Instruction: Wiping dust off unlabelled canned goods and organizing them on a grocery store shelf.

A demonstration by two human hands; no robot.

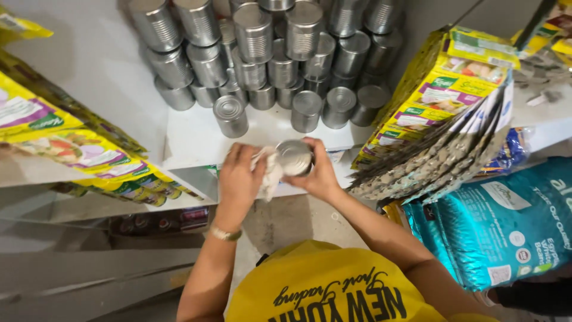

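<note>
My right hand point(320, 173) grips a bare silver tin can point(294, 157) held just in front of a white shelf point(196, 140). My left hand point(239, 177) presses a crumpled white cloth point(271, 170) against the can's left side. A gold bracelet sits on my left wrist. Behind the hands, several unlabelled silver cans point(262, 53) are stacked in rows on the shelf, with two single cans point(231, 115) standing at the front.
Yellow packets point(71, 143) lie stacked on the shelf at left. More yellow packets and flattened sleeves point(444, 113) lean at right, above teal sacks point(506, 226). Dark jars point(161, 222) sit on a lower shelf. My yellow shirt point(322, 289) fills the bottom.
</note>
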